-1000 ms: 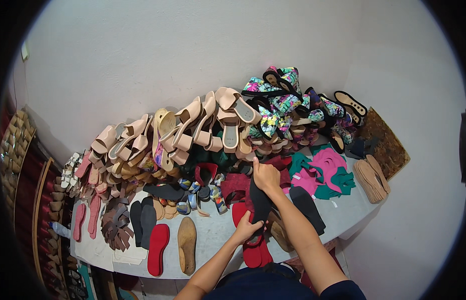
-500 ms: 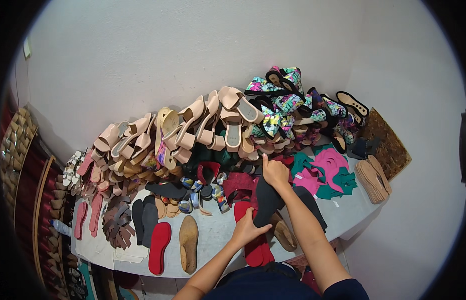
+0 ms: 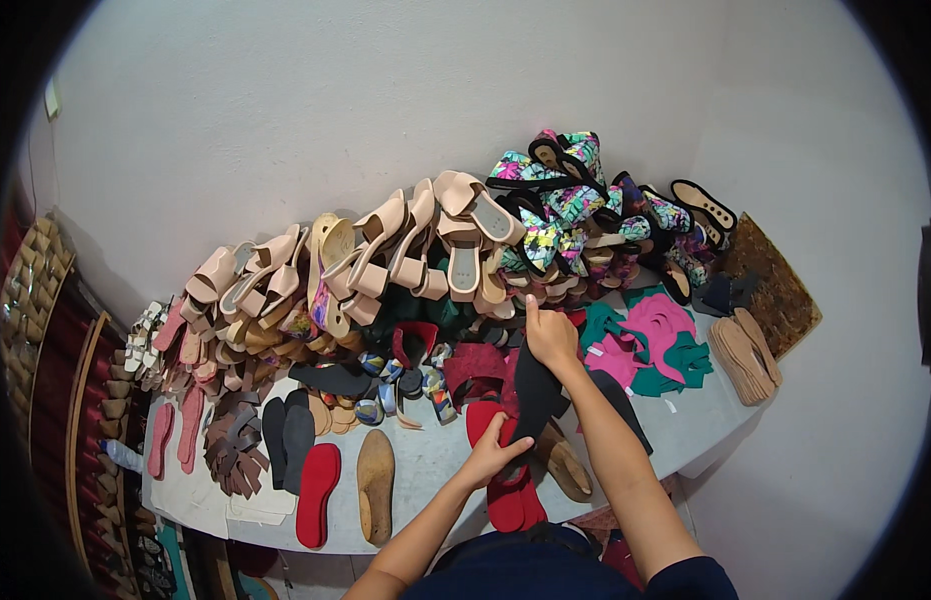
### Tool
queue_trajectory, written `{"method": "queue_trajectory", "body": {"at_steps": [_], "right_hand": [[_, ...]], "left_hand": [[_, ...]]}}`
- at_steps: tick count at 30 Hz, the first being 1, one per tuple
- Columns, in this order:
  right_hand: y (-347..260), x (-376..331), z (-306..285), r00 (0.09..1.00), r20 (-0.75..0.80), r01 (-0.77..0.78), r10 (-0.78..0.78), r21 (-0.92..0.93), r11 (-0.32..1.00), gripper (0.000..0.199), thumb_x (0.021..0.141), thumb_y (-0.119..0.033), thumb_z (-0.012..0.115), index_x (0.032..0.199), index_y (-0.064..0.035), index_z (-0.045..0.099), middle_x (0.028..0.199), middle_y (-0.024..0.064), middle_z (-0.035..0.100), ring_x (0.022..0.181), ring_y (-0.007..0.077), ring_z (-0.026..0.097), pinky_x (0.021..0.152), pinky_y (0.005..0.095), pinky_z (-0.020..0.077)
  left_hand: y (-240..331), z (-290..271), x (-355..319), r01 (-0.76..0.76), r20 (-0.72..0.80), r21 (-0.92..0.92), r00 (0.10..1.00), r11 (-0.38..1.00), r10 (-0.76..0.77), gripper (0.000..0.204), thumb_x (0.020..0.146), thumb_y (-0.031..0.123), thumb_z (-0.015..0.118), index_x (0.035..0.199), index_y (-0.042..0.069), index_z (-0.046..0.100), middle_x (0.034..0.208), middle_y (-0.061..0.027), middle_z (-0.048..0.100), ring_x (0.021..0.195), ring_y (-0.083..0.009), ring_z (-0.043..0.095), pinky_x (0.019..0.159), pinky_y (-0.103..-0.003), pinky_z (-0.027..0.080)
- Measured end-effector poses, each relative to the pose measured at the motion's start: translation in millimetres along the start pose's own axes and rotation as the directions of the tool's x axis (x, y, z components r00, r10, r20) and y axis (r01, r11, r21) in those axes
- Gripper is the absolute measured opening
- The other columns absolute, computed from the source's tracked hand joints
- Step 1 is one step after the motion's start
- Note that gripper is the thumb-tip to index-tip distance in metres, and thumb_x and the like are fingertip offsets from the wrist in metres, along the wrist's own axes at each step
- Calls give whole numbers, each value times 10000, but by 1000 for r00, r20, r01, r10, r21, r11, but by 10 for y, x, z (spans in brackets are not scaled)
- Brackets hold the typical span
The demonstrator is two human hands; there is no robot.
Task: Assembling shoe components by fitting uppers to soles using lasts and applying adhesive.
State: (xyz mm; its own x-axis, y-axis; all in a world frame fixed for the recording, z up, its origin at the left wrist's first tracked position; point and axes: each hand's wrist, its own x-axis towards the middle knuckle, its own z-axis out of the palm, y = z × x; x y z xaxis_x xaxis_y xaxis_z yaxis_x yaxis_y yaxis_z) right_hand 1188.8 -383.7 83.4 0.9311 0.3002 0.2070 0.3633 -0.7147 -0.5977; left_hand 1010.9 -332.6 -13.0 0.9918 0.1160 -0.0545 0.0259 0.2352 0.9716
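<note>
Between both hands I hold a black shoe sole [image 3: 537, 392], slanting away from me above the table. My left hand [image 3: 493, 456] pinches its near end with the thumb on top. Around the far end closes my right hand [image 3: 551, 338], thumb pointing away. Red soles [image 3: 512, 505] lie beneath, partly hidden by the left hand and the black sole. A brown wooden shoe last [image 3: 564, 462] rests beside them, partly behind my right forearm. Farther left are another wooden last [image 3: 375, 490] and a single red sole [image 3: 318, 495].
Beige heeled sandals [image 3: 390, 240] and colourfully patterned sandals [image 3: 565, 205] are heaped along the wall. Pink and teal cut pieces [image 3: 657, 335] lie at right, near a stack of tan insoles [image 3: 742, 360]. Dark soles [image 3: 286, 440] and brown strips [image 3: 237, 450] occupy the left of the table [image 3: 435, 515].
My left hand has shifted slightly up with the near end of the black sole, and the sole's tilt has changed a little. The right hand has barely moved.
</note>
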Motion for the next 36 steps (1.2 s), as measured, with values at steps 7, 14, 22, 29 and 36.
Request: {"method": "queue_trajectory", "body": {"at_steps": [7,14,22,29,36], "right_hand": [[1,19,43,922,-303,247,-241,-21,969,579,891,-343,278,553,1,599,513,196,532,500,340,522,624,404,383],[16,26,94,880,-367,284,-301,-101,954,561,888,-306,310,490,-3,566,473,179,514,432,317,471,613,364,336],[1,-24,199,822,-426,354,-378,-139,925,526,883,-278,344,478,-20,560,446,160,500,406,308,447,582,352,319],[7,28,261,979,-116,183,-169,123,975,612,883,-406,262,574,0,600,566,219,545,586,374,553,603,452,411],[8,-112,266,990,99,97,-99,21,995,671,869,-468,207,630,8,614,660,241,569,665,407,559,646,466,434]], "left_hand": [[121,-68,43,118,-2,77,993,990,-118,237,815,130,550,999,0,475,847,-75,584,716,-119,573,632,-241,447],[33,-74,77,34,-89,270,996,962,-10,250,811,195,558,953,-4,504,763,-66,611,666,-129,588,599,-263,451],[-67,-27,9,64,-215,250,977,966,-9,275,804,229,568,927,-10,512,727,-83,612,659,-121,594,572,-250,454],[69,21,-83,115,-81,-123,989,986,-126,273,824,184,551,993,-12,467,839,-110,602,683,-154,593,596,-257,479],[-23,1,-192,148,-66,-117,986,982,-156,271,818,162,559,998,-12,455,862,-119,594,715,-154,591,621,-263,489]]}}
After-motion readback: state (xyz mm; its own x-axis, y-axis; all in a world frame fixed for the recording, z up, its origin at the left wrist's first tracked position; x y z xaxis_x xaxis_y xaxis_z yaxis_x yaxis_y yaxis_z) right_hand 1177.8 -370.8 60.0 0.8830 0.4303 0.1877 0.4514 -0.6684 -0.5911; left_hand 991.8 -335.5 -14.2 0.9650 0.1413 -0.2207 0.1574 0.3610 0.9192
